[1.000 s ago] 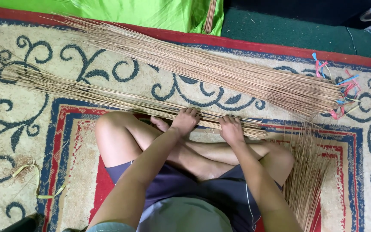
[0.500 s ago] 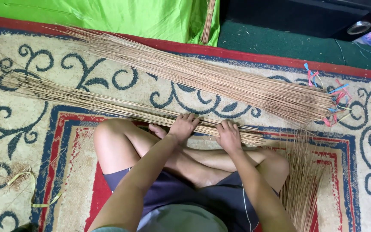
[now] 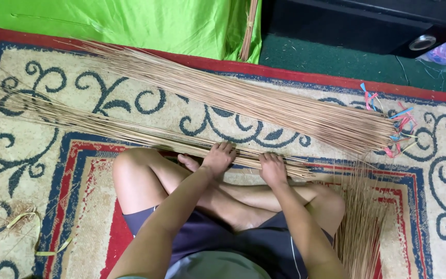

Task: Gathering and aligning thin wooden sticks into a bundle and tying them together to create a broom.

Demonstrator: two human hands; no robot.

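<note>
I sit cross-legged on a patterned carpet. A long thin bundle of tan sticks lies across the carpet just past my knees. My left hand lies over this bundle near its right end, fingers curled over the top. My right hand grips the same bundle a little further right, close to the stick ends. A much thicker bundle of the same sticks lies beyond, apart from both hands.
Coloured ribbon strips lie at the thick bundle's right end. A loose pile of sticks sits by my right knee. A green cloth and a black box are at the far edge. A yellow strip lies left.
The view has tilted, so everything sits slightly lower in the picture. Both hands keep their places on the near bundle.
</note>
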